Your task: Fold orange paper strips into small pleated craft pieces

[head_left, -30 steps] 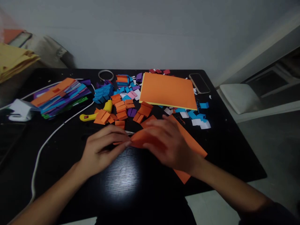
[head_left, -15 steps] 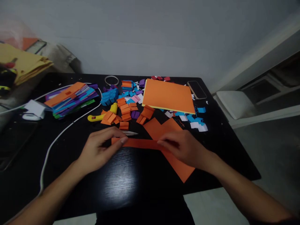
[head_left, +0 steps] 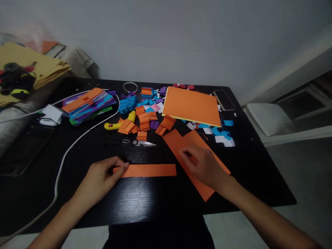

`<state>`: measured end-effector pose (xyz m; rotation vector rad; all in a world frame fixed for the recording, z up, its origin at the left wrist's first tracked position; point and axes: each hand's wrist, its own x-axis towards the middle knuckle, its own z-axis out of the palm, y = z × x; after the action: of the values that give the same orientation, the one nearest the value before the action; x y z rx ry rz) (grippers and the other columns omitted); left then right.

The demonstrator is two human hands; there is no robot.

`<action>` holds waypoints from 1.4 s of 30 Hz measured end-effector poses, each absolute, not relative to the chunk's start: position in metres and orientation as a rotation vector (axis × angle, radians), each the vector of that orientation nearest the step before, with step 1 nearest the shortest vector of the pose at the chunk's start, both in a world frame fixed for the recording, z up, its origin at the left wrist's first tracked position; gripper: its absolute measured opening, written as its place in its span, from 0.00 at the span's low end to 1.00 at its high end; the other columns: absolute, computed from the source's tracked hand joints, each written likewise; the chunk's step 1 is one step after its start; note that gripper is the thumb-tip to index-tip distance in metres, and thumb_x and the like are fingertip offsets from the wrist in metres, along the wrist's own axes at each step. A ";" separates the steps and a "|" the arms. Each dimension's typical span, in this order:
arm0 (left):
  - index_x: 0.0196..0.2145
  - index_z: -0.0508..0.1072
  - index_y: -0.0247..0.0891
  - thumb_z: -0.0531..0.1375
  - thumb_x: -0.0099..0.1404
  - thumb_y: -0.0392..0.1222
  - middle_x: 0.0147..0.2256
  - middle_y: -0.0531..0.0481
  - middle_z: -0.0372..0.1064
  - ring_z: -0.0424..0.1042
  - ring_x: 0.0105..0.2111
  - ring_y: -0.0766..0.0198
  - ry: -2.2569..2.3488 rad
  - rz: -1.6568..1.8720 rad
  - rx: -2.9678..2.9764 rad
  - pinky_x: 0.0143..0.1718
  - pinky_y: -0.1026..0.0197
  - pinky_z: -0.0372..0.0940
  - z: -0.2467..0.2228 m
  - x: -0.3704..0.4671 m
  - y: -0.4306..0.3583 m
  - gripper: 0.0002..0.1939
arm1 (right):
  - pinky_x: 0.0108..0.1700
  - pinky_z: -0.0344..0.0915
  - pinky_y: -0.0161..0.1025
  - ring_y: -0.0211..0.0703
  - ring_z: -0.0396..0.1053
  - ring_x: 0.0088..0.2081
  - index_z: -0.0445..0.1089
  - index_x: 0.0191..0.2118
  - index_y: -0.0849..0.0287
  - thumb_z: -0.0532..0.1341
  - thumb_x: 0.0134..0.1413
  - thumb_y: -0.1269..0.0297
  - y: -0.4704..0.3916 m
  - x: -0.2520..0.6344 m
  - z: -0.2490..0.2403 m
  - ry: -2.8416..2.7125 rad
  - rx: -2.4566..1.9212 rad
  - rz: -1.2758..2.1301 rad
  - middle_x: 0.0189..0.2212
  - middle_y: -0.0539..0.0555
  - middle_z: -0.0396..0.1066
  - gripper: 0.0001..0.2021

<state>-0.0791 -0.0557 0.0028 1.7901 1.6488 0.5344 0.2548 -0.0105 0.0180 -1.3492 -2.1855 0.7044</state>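
My left hand (head_left: pixel 106 174) pinches the left end of a long orange paper strip (head_left: pixel 153 170), which lies level above the black table. My right hand (head_left: pixel 202 164) is over the larger orange sheets (head_left: pixel 204 190), apart from the strip; its fingers are curled and slightly blurred, and whether anything small is between them cannot be made out. Scissors (head_left: pixel 142 143) with dark handles lie just beyond the strip. Behind them are folded orange paper pieces (head_left: pixel 144 119) and a yellow-handled cutter (head_left: pixel 114 126).
Stacked orange sheets (head_left: pixel 192 105) sit at the back beside a phone (head_left: pixel 224 100). Blue folded pieces (head_left: pixel 127 104), a pile of coloured strips (head_left: pixel 89 105) and a white cable (head_left: pixel 61 166) occupy the left. White and blue scraps (head_left: pixel 224 138) lie at the right.
My right hand has let go of the strip's right end. My left hand has brought the strip nearer the table's front edge, uncovering the scissors. The view has shifted slightly.
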 end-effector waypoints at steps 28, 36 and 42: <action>0.69 0.63 0.35 0.56 0.77 0.49 0.65 0.37 0.69 0.71 0.63 0.43 1.607 0.519 2.516 0.60 0.39 0.73 -0.029 -0.052 -0.123 0.28 | 0.59 0.77 0.52 0.54 0.76 0.58 0.73 0.59 0.70 0.54 0.66 0.80 -0.061 0.231 -0.017 -2.608 -0.988 0.243 0.58 0.64 0.77 0.20; 0.68 0.64 0.35 0.54 0.77 0.49 0.62 0.34 0.71 0.72 0.61 0.40 1.727 0.493 2.536 0.60 0.33 0.69 -0.026 -0.098 -0.132 0.27 | 0.54 0.79 0.51 0.52 0.79 0.51 0.77 0.54 0.66 0.59 0.72 0.70 -0.052 0.234 -0.017 -2.498 -0.970 0.323 0.52 0.62 0.80 0.12; 0.58 0.71 0.37 0.59 0.76 0.42 0.57 0.36 0.72 0.74 0.56 0.47 1.748 0.727 2.470 0.56 0.42 0.72 -0.017 -0.075 -0.117 0.16 | 0.49 0.79 0.49 0.50 0.78 0.46 0.77 0.50 0.65 0.59 0.71 0.72 -0.039 0.235 -0.014 -2.572 -0.880 0.331 0.48 0.61 0.81 0.10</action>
<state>-0.0752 -0.1168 -0.0167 2.4705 1.7483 0.7274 0.2349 -0.0388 -0.0136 -0.8796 -2.5716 0.3310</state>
